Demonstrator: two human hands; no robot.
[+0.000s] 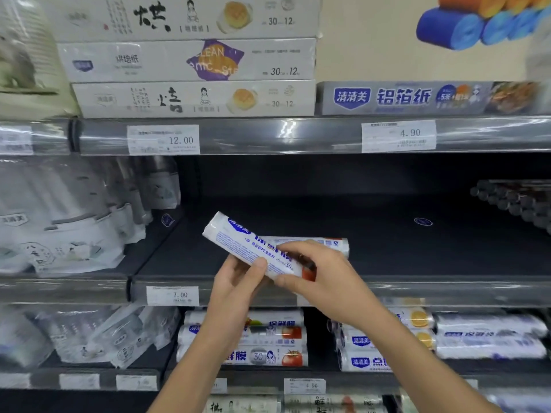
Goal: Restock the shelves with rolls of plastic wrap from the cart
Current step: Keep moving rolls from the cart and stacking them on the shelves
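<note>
My left hand (238,281) and right hand (320,272) both grip one roll of plastic wrap (238,239), tilted over the front of the middle shelf (387,248). Judged: the two-handed hold lets me level it, label outward, beside the second roll (334,243) lying there.

L hand (238,283), R hand (323,274): bare, nails short; L forearm (205,347), R forearm (417,353) bare to frame edge, slim wrists

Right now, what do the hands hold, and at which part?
Both hold a white, blue-printed roll of plastic wrap: the left hand under its middle, the right hand around its red-printed end.
</note>
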